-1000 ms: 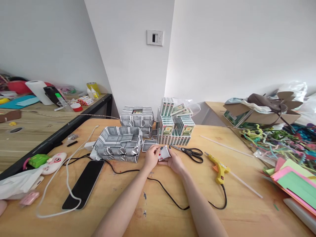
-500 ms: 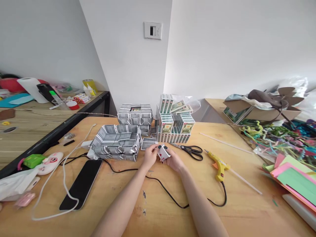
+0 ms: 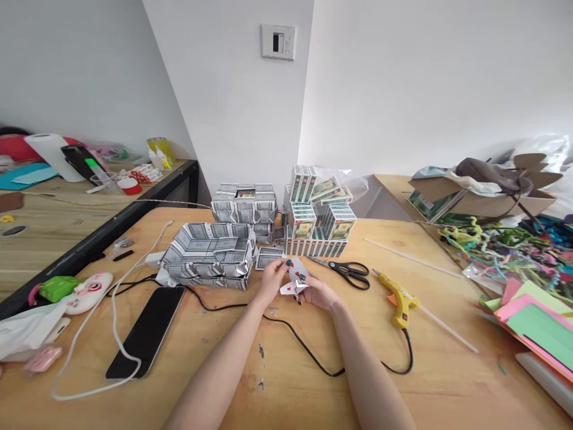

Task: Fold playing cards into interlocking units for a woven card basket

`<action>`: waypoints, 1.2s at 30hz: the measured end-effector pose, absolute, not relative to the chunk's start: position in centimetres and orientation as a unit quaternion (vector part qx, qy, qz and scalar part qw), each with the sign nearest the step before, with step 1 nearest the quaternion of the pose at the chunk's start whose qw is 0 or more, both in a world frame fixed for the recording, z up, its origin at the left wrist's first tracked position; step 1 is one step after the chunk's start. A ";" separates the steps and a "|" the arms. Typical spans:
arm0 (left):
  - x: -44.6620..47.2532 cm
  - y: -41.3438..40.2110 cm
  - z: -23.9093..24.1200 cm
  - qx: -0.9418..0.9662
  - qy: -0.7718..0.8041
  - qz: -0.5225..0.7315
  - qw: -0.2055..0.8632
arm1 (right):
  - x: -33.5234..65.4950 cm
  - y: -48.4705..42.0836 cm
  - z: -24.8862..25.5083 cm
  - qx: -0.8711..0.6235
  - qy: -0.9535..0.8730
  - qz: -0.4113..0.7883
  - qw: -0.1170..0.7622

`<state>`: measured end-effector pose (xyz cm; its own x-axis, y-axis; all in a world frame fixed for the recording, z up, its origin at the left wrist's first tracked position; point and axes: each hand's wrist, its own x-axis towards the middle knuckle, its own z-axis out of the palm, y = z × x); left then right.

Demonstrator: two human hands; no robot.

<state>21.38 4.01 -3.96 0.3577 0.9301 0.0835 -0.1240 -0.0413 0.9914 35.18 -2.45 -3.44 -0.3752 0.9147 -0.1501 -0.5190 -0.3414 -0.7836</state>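
Note:
My left hand point(image 3: 272, 278) and my right hand point(image 3: 319, 292) meet over the middle of the wooden table point(image 3: 286, 370). Both pinch a folded playing card point(image 3: 293, 279) with red hearts on its white face. The card is bent, with one flap sticking out toward me. Just beyond my hands lies a single face-down card point(image 3: 267, 257). To its left sits an open tray built from folded cards point(image 3: 206, 257), and a second card-built box point(image 3: 244, 206) stands behind it.
Stacked green card packs point(image 3: 319, 232) stand behind my hands. Black scissors point(image 3: 348, 273) and a yellow glue gun point(image 3: 399, 298) lie to the right, its black cord point(image 3: 313, 358) running under my arms. A phone point(image 3: 144, 331) lies left. Coloured paper point(image 3: 532, 325) is at far right.
My hands have worked the card from a compact folded shape into a more open one, with a flap now sticking out. The head view has shifted slightly.

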 end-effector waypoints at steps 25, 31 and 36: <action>19.5 1.9 -4.4 0.528 0.429 0.528 0.508 | 34.8 -3.2 -3.8 -0.362 -0.195 0.654 0.635; 19.9 0.7 -4.1 0.609 0.397 0.479 0.492 | 34.3 -2.8 -4.3 -0.425 -0.171 0.547 0.701; 20.2 -0.8 -3.0 0.710 0.357 0.414 0.444 | 33.0 -3.6 -3.9 -0.506 -0.272 0.481 0.662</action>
<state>20.24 -0.83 -2.97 0.4018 0.8749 0.2706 0.1395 -0.3505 0.9261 32.95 -3.59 -3.92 0.3888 0.9126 -0.1266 -0.3621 0.0250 -0.9318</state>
